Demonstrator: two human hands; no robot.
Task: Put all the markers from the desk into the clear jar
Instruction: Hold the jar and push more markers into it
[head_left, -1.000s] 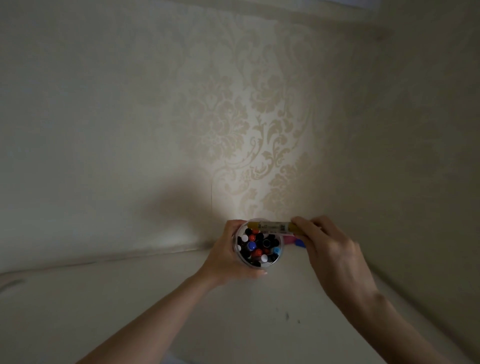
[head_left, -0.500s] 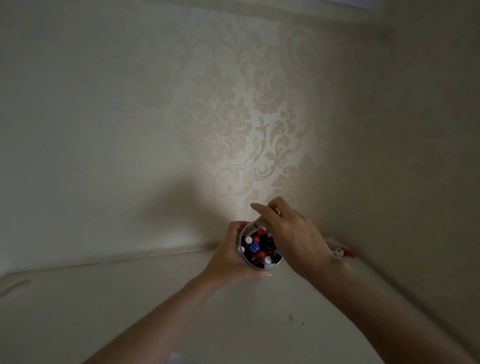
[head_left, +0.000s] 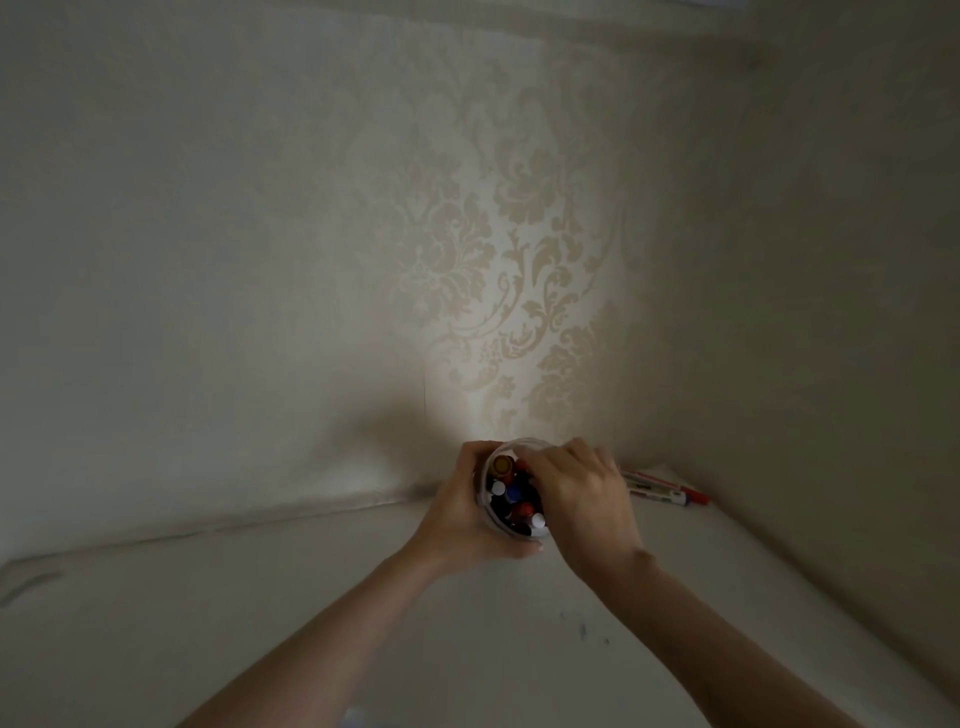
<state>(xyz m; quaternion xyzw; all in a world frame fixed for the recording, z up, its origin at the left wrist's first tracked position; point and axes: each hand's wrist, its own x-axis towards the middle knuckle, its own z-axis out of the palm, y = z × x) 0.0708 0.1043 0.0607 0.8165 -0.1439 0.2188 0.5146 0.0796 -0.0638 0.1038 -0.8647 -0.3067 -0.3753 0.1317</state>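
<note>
- Wall (head_left: 260, 260): damask-patterned paper, lit only in a central patch; the rest is dim.
- Desk (head_left: 467, 649): pale, smooth, with small dark specks; near edge cut off.
- Right hand (head_left: 582, 499): draped over the jar mouth, fingertips hidden; cannot tell whether it grips anything.
- Left hand (head_left: 457, 514): curled round the jar's left wall.
- Clear jar (head_left: 493, 522): round, near the back edge, packed with upright markers (head_left: 511, 493); right half hidden.
- Loose markers (head_left: 660, 488): lying in the back right corner, partly hidden.

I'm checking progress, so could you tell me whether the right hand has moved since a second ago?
Yes. The right hand has moved left, from beside the jar to over its mouth, uncovering markers on the desk.
</note>
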